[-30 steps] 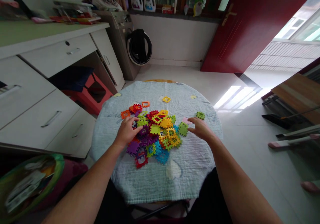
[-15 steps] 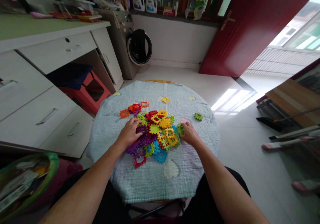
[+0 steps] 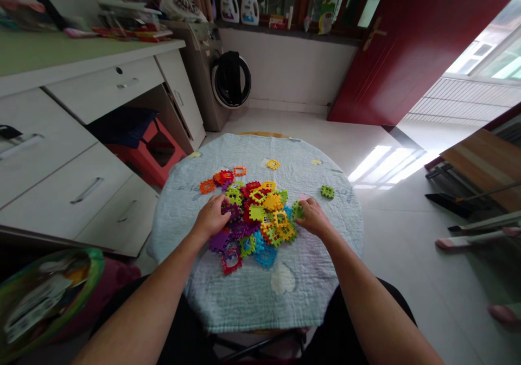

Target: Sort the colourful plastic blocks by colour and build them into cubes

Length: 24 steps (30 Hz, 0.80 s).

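A heap of coloured plastic interlocking tiles (image 3: pixel 256 213) lies on a round table under a pale blue quilted cloth (image 3: pixel 252 289). My left hand (image 3: pixel 212 218) rests on the heap's left side, fingers curled over a purple tile (image 3: pixel 233 211). At the right side of the heap my right hand (image 3: pixel 312 217) has its fingers closed on a green tile (image 3: pixel 297 211). Loose pieces lie apart: a green one (image 3: pixel 327 192), a yellow one (image 3: pixel 273 164) and orange ones (image 3: pixel 207 186).
White drawers and a desk (image 3: pixel 81 153) stand at the left, with a red stool (image 3: pixel 152 153) under the desk. A washing machine (image 3: pixel 220 77) and a red door (image 3: pixel 411 45) are at the back. A wooden table (image 3: pixel 484 164) stands on the right. A green bag (image 3: pixel 44 294) sits lower left.
My right hand moved left from the cloth onto the heap and closed on the green tile. My left hand slid slightly down onto the purple tiles. The camera shifted a little.
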Each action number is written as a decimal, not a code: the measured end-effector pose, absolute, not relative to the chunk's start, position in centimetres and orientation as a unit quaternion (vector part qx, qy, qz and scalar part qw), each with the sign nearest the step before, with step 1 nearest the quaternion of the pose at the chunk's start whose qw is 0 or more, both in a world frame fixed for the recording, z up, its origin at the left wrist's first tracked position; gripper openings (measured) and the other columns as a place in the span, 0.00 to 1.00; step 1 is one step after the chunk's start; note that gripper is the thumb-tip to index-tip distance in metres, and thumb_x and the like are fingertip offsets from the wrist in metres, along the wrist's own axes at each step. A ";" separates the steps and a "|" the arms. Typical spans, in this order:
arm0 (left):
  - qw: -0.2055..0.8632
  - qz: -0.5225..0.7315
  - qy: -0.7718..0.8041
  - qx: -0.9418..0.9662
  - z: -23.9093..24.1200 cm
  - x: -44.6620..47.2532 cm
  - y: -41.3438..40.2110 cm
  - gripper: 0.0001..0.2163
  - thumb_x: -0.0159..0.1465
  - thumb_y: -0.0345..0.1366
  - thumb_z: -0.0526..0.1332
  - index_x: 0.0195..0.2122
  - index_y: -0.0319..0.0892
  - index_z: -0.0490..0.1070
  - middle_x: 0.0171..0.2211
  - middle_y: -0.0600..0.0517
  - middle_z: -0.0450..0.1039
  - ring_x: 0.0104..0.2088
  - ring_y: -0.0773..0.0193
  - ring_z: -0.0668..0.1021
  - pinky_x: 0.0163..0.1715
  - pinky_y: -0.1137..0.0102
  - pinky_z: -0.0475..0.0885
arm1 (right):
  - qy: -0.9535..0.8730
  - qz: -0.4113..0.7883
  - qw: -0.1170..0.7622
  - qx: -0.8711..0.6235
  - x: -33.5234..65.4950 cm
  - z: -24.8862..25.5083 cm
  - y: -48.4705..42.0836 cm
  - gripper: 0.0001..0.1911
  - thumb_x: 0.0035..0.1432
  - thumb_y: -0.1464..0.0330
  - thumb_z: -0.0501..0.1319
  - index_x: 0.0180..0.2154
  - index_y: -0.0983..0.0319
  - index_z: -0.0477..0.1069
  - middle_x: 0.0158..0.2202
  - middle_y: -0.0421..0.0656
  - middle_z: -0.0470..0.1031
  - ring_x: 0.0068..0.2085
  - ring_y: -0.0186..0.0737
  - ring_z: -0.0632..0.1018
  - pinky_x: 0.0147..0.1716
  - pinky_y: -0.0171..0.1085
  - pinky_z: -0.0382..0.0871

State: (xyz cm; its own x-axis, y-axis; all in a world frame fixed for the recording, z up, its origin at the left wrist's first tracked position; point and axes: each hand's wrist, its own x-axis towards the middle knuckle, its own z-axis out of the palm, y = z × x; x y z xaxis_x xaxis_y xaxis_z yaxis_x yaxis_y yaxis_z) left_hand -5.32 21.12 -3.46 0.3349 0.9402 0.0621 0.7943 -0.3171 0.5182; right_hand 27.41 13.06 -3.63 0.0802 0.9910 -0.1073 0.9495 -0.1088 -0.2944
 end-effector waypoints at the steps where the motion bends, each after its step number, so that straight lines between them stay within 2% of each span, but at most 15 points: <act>1: 0.203 0.186 0.554 0.785 -3.4 -5.4 21.2 0.09 0.52 0.31 0.58 0.36 0.43 0.64 0.37 0.50 0.67 0.40 0.59 0.73 0.44 0.64 0.69 | -0.666 0.130 0.098 -0.728 27.3 -3.3 13.2 0.22 0.50 0.66 0.64 0.49 0.64 0.68 0.48 0.51 0.66 0.48 0.46 0.68 0.49 0.40 0.60; 4: 0.202 0.209 0.564 0.773 -3.4 -5.5 21.4 0.09 0.53 0.30 0.57 0.37 0.43 0.65 0.38 0.49 0.68 0.40 0.59 0.73 0.44 0.64 0.70 | -0.687 0.108 0.183 -0.695 26.3 -2.4 13.7 0.15 0.57 0.65 0.59 0.46 0.62 0.70 0.46 0.48 0.70 0.47 0.44 0.70 0.51 0.40 0.59; 7: 0.186 0.229 0.570 0.767 -3.4 -5.6 21.5 0.10 0.54 0.29 0.56 0.38 0.43 0.65 0.39 0.48 0.69 0.42 0.58 0.73 0.46 0.63 0.70 | -0.721 0.114 0.211 -0.650 24.4 -2.0 14.5 0.13 0.59 0.64 0.57 0.45 0.60 0.71 0.46 0.47 0.72 0.48 0.44 0.70 0.52 0.42 0.59; 12: 0.161 0.240 0.571 0.768 -3.8 -5.7 21.6 0.13 0.54 0.27 0.55 0.41 0.42 0.66 0.41 0.47 0.70 0.45 0.56 0.73 0.49 0.62 0.68 | -0.717 0.098 0.169 -0.669 20.8 -2.1 15.6 0.23 0.54 0.58 0.62 0.51 0.60 0.68 0.47 0.49 0.72 0.49 0.49 0.68 0.50 0.44 0.60; 16: 0.149 0.242 0.564 0.775 -4.1 -6.0 21.9 0.14 0.54 0.28 0.56 0.42 0.40 0.67 0.42 0.45 0.70 0.45 0.54 0.73 0.49 0.60 0.68 | -0.710 0.084 0.144 -0.684 20.1 -2.4 16.1 0.21 0.53 0.60 0.62 0.48 0.61 0.69 0.44 0.49 0.71 0.47 0.49 0.68 0.48 0.42 0.61; 24: 0.194 0.237 0.547 0.779 -4.2 -6.0 22.0 0.16 0.54 0.29 0.56 0.45 0.41 0.67 0.42 0.46 0.69 0.45 0.56 0.74 0.49 0.61 0.69 | -0.659 0.143 0.244 -0.697 24.5 -3.1 17.0 0.20 0.48 0.64 0.62 0.45 0.61 0.70 0.40 0.45 0.69 0.42 0.43 0.71 0.45 0.40 0.64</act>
